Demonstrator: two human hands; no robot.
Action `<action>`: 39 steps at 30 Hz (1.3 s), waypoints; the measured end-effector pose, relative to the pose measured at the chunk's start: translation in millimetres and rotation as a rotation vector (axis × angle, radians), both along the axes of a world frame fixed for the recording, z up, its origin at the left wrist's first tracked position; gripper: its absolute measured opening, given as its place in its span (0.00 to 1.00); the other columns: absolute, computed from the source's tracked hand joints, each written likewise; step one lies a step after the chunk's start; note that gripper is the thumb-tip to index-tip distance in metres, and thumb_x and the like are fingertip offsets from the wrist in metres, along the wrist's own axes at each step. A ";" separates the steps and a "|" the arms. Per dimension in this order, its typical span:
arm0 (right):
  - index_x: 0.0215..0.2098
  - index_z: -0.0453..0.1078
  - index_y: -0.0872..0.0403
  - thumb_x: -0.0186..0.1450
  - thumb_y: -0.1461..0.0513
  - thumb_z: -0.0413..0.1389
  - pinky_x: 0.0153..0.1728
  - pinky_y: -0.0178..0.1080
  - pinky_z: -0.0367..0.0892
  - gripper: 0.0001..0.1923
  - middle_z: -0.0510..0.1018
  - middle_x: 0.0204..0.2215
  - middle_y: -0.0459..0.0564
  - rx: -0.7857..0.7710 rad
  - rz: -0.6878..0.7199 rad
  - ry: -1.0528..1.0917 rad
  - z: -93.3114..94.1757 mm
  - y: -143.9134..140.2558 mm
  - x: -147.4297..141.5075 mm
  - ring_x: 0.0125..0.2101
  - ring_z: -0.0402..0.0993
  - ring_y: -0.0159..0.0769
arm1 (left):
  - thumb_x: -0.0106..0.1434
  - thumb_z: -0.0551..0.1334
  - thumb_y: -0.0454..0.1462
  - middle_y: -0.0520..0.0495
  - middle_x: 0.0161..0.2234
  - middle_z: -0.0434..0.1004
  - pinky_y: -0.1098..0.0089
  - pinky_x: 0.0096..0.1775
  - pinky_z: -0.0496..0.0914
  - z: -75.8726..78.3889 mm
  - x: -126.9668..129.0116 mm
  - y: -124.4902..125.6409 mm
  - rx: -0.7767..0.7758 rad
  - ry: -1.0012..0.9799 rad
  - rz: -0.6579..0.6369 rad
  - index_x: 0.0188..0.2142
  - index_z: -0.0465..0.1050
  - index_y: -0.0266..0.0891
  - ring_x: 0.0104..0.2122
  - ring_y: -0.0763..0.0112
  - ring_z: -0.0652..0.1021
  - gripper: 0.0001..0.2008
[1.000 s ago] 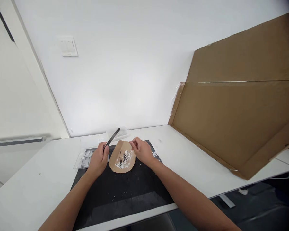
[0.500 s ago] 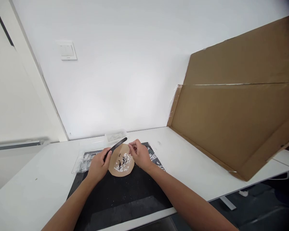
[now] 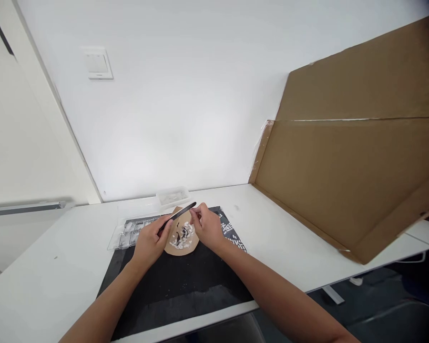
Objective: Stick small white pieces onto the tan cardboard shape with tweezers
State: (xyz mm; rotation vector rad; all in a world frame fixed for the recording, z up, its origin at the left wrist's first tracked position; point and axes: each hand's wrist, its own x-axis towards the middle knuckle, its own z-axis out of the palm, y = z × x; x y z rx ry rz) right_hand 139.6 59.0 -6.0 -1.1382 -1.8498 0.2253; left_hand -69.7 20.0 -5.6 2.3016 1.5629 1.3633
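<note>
My left hand [image 3: 148, 243] grips a thin black tool [image 3: 178, 215], perhaps tweezers, whose tip points right toward my right hand [image 3: 208, 227]. The right hand's fingertips are pinched together near that tip; whether a small piece is between them is too small to tell. Between and below both hands lies a brown paper piece [image 3: 180, 240] carrying several small white bits and a few dark ones. It rests on a black mat [image 3: 178, 281] on the white table [image 3: 271, 238].
A clear compartmented plastic box [image 3: 127, 233] lies left of the hands, and a small clear container [image 3: 172, 196] stands behind them. White bits lie on the mat's right edge [image 3: 232, 236]. A large cardboard sheet [image 3: 350, 162] leans against the wall at the right.
The black tool has swung from pointing up-right to lying nearly level, its tip moving right toward my right hand's fingertips. The head view shifted slightly.
</note>
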 end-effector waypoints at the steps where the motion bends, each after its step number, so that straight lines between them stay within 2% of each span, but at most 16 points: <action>1: 0.38 0.63 0.49 0.75 0.55 0.47 0.31 0.35 0.62 0.09 0.83 0.29 0.45 0.003 0.005 -0.006 0.0 -1.4 -1.0 0.28 0.79 0.36 | 0.72 0.56 0.46 0.49 0.45 0.84 0.69 0.41 0.74 0.6 0.0 -0.1 -0.008 0.002 0.005 0.49 0.78 0.45 0.40 0.65 0.83 0.15; 9: 0.39 0.63 0.49 0.75 0.53 0.47 0.31 0.36 0.63 0.10 0.82 0.29 0.45 -0.024 -0.027 0.025 4.2 -2.5 3.2 0.29 0.79 0.37 | 0.71 0.57 0.48 0.50 0.44 0.85 0.69 0.38 0.74 0.6 -0.1 0.1 -0.020 -0.002 0.063 0.47 0.79 0.46 0.38 0.64 0.83 0.16; 14: 0.40 0.63 0.49 0.75 0.53 0.46 0.30 0.36 0.62 0.11 0.82 0.28 0.44 -0.033 -0.069 0.046 4.8 1.2 6.0 0.27 0.78 0.36 | 0.71 0.56 0.47 0.48 0.43 0.85 0.69 0.37 0.74 -0.1 2.6 -1.2 0.002 -0.014 0.023 0.45 0.80 0.44 0.36 0.64 0.83 0.16; 21: 0.38 0.63 0.49 0.76 0.54 0.45 0.29 0.35 0.60 0.12 0.82 0.29 0.45 0.004 0.000 -0.048 -1.2 -7.3 -5.8 0.27 0.78 0.37 | 0.73 0.55 0.46 0.47 0.44 0.85 0.67 0.40 0.73 0.7 3.1 -3.5 -0.016 0.048 0.002 0.48 0.78 0.45 0.38 0.62 0.83 0.16; 30: 0.39 0.63 0.49 0.76 0.53 0.46 0.27 0.35 0.58 0.12 0.82 0.27 0.45 0.002 -0.145 -0.057 4.5 2.9 5.8 0.26 0.78 0.38 | 0.73 0.54 0.47 0.47 0.44 0.85 0.67 0.39 0.74 2.0 4.3 -4.2 -0.009 0.053 0.003 0.49 0.78 0.46 0.39 0.61 0.83 0.17; 37: 0.39 0.64 0.50 0.76 0.54 0.45 0.29 0.36 0.59 0.12 0.82 0.31 0.48 0.044 0.013 -0.179 -2.5 -10.3 -8.4 0.31 0.79 0.39 | 0.73 0.54 0.47 0.47 0.44 0.85 0.66 0.40 0.74 -0.6 3.6 -3.9 -0.012 0.047 -0.008 0.50 0.78 0.46 0.40 0.61 0.83 0.17; 39: 0.39 0.64 0.50 0.76 0.54 0.45 0.28 0.36 0.59 0.12 0.82 0.31 0.47 0.037 0.009 -0.182 -2.5 -12.0 -10.5 0.30 0.79 0.38 | 0.73 0.53 0.47 0.46 0.44 0.85 0.66 0.40 0.74 0.0 3.0 -3.8 -0.014 0.061 -0.009 0.50 0.78 0.45 0.40 0.61 0.83 0.17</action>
